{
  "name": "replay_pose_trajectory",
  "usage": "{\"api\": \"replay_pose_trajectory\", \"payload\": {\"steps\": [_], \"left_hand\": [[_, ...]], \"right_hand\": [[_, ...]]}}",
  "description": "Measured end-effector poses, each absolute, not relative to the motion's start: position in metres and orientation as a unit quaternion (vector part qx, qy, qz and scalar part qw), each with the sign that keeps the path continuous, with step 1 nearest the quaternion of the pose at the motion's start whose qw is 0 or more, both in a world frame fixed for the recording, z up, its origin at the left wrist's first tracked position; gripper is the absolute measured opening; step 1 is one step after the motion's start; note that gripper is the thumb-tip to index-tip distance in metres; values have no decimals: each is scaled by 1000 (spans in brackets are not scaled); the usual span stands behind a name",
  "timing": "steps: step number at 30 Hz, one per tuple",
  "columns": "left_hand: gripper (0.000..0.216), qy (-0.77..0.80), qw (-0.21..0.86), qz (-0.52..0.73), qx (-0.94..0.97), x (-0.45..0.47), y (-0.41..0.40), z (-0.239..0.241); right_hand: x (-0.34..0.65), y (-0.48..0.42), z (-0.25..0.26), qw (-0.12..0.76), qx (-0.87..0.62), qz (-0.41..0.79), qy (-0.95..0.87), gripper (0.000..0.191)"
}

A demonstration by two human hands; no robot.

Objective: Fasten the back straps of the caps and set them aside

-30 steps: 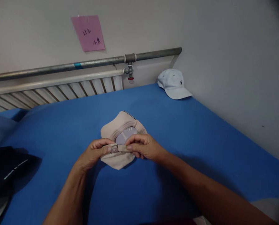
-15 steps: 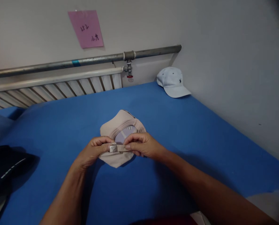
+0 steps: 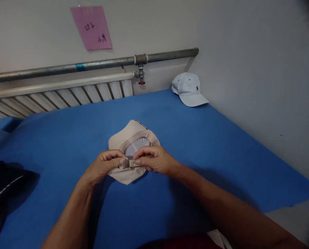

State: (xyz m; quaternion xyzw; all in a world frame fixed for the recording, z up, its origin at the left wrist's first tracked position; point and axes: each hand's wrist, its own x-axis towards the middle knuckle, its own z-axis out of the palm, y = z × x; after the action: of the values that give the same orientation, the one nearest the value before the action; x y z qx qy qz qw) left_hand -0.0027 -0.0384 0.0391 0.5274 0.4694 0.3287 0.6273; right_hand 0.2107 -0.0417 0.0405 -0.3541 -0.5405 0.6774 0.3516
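A pale beige baseball cap (image 3: pixel 128 134) rests on the blue-covered surface with its brim pointing away and its inside showing. Across its back opening runs the adjustable strap (image 3: pixel 132 163) with a small metal buckle (image 3: pixel 126 164). My left hand (image 3: pixel 102 166) pinches the strap at the buckle between thumb and fingers. Just right of the buckle, my right hand (image 3: pixel 154 159) grips the strap's other part, thumb on top. The fingers of both hands cover parts of the strap and the cap's rear edge.
A white cap (image 3: pixel 188 90) sits in the far right corner by the wall. Dark caps (image 3: pixel 9 186) lie at the left edge. Behind the blue surface (image 3: pixel 208 145) stand a white radiator (image 3: pixel 89 94) and a metal pipe (image 3: pixel 105 63); a pink note (image 3: pixel 92 29) hangs above.
The right hand has slid slightly left along the strap toward the buckle. The buckle has tilted and now looks darker. The whole view has shifted a little.
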Motion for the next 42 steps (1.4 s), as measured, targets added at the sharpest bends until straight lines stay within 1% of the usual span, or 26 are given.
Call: {"api": "replay_pose_trajectory", "payload": {"steps": [5,11,13,15,17,23,27,30,33,39,42], "left_hand": [[24,470,619,329,536,-2,-39,38],[23,463,647,307,522,4,-43,44],[24,468,649,310,513,5,-43,44],[25,471,652,316,502,6,-43,43],[26,470,657,322,494,5,-42,42],[28,447,674,301,506,5,-45,40],[29,448,670,301,510,7,-46,42],[33,458,666,311,500,8,-45,43],[35,466,667,309,493,9,-46,44],[36,452,683,299,490,12,-48,45],[37,451,682,298,493,13,-48,45]], "right_hand": [[206,-45,40,359,-357,669,-544,6],[204,-49,45,367,-346,641,-578,7],[209,-50,50,356,-363,590,-628,8],[216,-51,54,348,-381,516,-683,13],[222,-51,56,348,-388,469,-713,17],[218,-53,54,330,-350,510,-713,11],[219,-54,58,318,-356,468,-743,13],[224,-53,60,300,-379,427,-764,18],[226,-53,58,291,-378,431,-766,20],[222,-54,56,307,-347,440,-769,17],[222,-56,60,320,-346,396,-788,15]]}}
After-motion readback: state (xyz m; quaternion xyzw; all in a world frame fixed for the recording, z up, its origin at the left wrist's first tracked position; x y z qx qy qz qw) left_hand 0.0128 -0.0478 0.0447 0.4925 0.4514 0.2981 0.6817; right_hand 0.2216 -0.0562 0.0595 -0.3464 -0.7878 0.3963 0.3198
